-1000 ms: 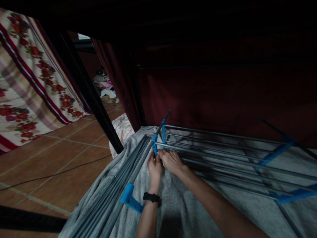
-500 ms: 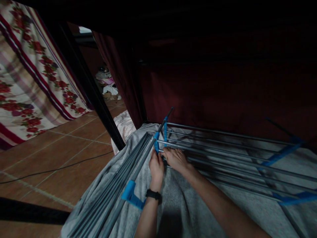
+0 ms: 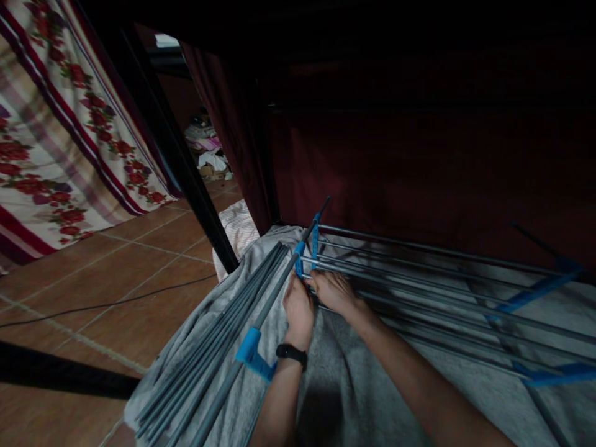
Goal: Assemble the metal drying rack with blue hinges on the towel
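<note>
A rack frame of grey metal rods point(image 3: 419, 292) and blue plastic brackets lies on a grey blanket point(image 3: 335, 385). My left hand point(image 3: 298, 305), with a dark band on its wrist, is closed around the lower part of a blue bracket point(image 3: 299, 256) on the long grey pole point(image 3: 274, 297). Right beside it, my right hand point(image 3: 333, 290) is closed on the end of a rod at that bracket; the fingers partly cover the joint. Nearer to me on the same pole sits another blue bracket point(image 3: 251, 354). Blue end brackets point(image 3: 531, 298) join the rods at the right.
Several loose grey tubes point(image 3: 218, 338) lie bundled left of the pole. A black bed post point(image 3: 186, 174) rises at left, with dark red curtain point(image 3: 246, 149) behind. Beyond are a tiled floor point(image 3: 139, 279) with a black cable point(image 3: 116, 304) and a flowered cloth point(image 3: 69, 136).
The view has shifted slightly, so the scene sits a little further right. Both hands stay at the same bracket, with only slight finger movement.
</note>
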The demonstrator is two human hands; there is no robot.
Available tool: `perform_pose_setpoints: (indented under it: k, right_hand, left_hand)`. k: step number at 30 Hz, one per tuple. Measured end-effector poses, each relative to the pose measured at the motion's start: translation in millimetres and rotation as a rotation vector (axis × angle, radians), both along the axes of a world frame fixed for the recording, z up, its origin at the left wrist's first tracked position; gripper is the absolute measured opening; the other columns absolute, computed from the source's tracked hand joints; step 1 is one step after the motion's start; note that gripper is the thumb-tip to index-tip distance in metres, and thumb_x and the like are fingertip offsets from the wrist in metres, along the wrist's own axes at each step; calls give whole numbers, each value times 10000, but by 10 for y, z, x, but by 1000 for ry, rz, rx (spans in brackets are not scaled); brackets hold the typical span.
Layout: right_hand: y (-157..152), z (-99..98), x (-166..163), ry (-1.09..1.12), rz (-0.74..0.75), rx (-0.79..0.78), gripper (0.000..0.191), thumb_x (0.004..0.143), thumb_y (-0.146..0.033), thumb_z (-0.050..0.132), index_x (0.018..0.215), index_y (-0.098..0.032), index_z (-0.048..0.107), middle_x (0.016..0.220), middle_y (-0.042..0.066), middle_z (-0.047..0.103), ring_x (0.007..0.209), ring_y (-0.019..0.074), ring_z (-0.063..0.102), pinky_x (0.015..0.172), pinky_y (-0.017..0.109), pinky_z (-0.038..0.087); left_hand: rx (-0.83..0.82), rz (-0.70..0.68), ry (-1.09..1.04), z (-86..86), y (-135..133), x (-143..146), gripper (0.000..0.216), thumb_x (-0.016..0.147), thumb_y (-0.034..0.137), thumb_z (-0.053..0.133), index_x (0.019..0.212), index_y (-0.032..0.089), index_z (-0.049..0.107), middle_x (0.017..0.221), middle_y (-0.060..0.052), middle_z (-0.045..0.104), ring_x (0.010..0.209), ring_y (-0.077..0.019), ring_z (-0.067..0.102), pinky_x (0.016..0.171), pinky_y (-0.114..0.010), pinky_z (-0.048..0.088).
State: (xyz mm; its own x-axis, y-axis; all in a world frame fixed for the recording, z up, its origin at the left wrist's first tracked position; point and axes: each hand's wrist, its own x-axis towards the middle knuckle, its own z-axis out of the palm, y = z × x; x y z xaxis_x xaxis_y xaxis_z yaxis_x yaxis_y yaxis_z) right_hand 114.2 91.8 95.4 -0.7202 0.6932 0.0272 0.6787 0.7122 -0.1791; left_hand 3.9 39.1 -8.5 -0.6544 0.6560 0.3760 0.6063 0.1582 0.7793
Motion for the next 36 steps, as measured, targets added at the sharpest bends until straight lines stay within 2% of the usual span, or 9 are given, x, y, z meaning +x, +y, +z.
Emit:
perform_pose_setpoints:
  k: [6,11,14,17,20,27,32,36]
  right_hand:
    - [-15,15,-12,-17,-11,9,419,1163,-375,366,1333,-209,712,1242,141,826,1192,267,768,989,355,517]
    - [-134,-56,55,16,-37,89,489,1171,-388,306,1437,-177,659,1326,172,790,1221,262,743,1027,370,512]
    - [-179,-93,147,36,-72,136,474,1167,-325,295,1409,-175,673,1345,178,774,1243,258,724,1049,365,499]
    - [-169,-94,207,12,-85,97,440,1161,-292,312,1324,-188,707,1319,164,783,1228,257,731,1010,354,504]
    - [-134,-78,216,0,-86,54,410,1159,-295,339,1311,-204,708,1311,143,793,1222,262,739,978,353,506]
    - [-100,-109,225,-4,-86,61,430,1164,-318,323,1313,-221,715,1293,116,806,1194,266,751,947,345,499]
    - [-65,-173,246,9,-78,105,431,1167,-319,329,1295,-213,727,1268,126,809,1150,259,756,948,348,507]
    - [-87,-307,309,138,16,234,416,1151,-291,399,1429,-162,681,1300,156,794,1195,286,732,1066,420,512]
  left_hand:
    - [-19,29,100,12,14,54,417,1031,137,457,1386,81,669,1245,-262,793,1163,-333,784,1053,-471,596]
    - [-24,17,77,51,10,55,432,1025,140,464,1403,113,670,1231,-221,809,1276,-312,746,1132,-441,557]
    - [-39,26,70,70,2,56,454,1013,109,436,1400,111,674,1268,-235,798,1315,-319,731,1148,-444,544]
    - [-42,31,89,74,0,63,430,1007,88,428,1344,104,695,1297,-269,780,1292,-336,745,1144,-454,541]
    - [-35,40,68,62,1,71,414,1016,97,443,1345,132,692,1314,-250,783,1281,-321,748,1160,-452,529]
    - [-87,3,129,22,7,76,473,1015,49,401,1409,111,656,1501,-271,697,1418,-323,677,1225,-488,480]
    - [-129,21,215,69,-7,86,452,1035,62,426,1416,108,665,1430,-268,735,1353,-325,718,1170,-461,524]
    - [-228,57,310,160,-37,108,495,1031,44,420,1468,96,648,1348,-239,775,1275,-299,752,1121,-421,563]
